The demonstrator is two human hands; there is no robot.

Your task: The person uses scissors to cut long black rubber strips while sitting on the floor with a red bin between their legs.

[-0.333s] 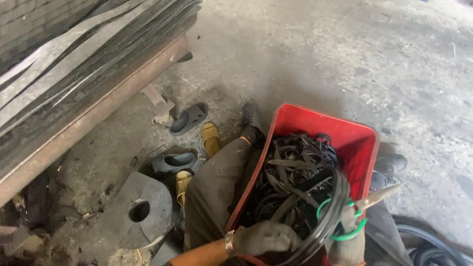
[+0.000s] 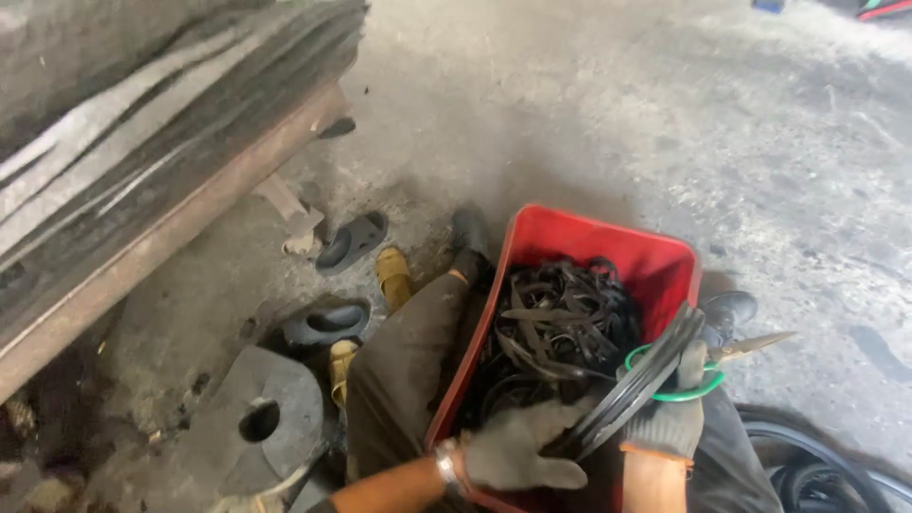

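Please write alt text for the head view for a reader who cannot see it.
Two gloved hands, left hand and right hand, grip a black rubber strip over a red bin of rubber scraps; the right also holds green-handled scissors.

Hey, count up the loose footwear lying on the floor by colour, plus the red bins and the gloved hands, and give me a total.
Black slippers: 2
Yellow slippers: 2
Red bin: 1
Gloved hands: 2, the left hand and the right hand, both gripping a black rubber strip
Total: 7
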